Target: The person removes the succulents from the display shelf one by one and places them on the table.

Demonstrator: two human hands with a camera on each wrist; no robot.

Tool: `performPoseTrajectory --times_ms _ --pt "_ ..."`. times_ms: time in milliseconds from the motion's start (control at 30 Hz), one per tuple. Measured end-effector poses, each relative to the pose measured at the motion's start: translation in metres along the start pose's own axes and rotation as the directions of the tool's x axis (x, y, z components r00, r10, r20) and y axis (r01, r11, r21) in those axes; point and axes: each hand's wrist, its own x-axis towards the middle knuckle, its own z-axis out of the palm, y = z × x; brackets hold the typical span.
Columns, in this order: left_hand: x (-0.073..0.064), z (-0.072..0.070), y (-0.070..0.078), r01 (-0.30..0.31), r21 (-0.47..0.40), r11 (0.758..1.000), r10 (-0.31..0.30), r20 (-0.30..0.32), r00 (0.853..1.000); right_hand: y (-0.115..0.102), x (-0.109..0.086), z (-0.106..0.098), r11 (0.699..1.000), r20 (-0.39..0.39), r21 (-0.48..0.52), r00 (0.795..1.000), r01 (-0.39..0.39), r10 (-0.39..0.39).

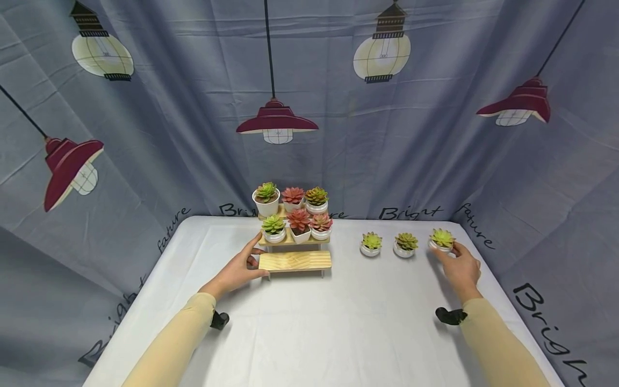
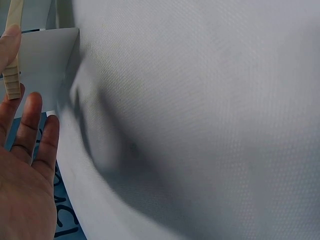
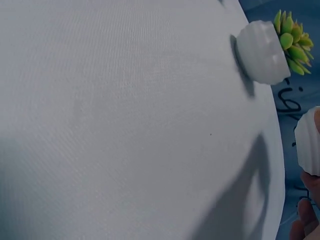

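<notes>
My left hand (image 1: pixel 238 271) pinches the left end of a tiered wooden plant stand (image 1: pixel 295 261); in the left wrist view the thumb (image 2: pixel 9 47) lies on one side of the board, with fingers (image 2: pixel 31 120) on the other. Several potted succulents fill its upper two tiers, among them a green one (image 1: pixel 274 228) and a red one (image 1: pixel 299 223); the lowest board is bare. At the table's far right, my right hand (image 1: pixel 461 269) grips a light-green succulent in a white ribbed pot (image 1: pixel 441 239). That pot (image 3: pixel 308 142) shows only partly in the right wrist view.
Two more potted succulents stand on the white table (image 1: pixel 358 322): a light-green one (image 1: pixel 371 244) and a darker green one (image 1: pixel 405 245), left of my right hand. A grey-blue curtain (image 1: pixel 329 161) printed with lamps hangs close behind the table and along its sides.
</notes>
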Motion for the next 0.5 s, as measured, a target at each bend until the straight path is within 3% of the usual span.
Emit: performPoseTrajectory --times_ms 500 --pt "0.0 0.0 0.001 0.005 -0.037 0.999 -0.004 0.011 1.0 0.013 0.008 0.015 0.997 -0.007 -0.004 0.997 -0.077 0.077"
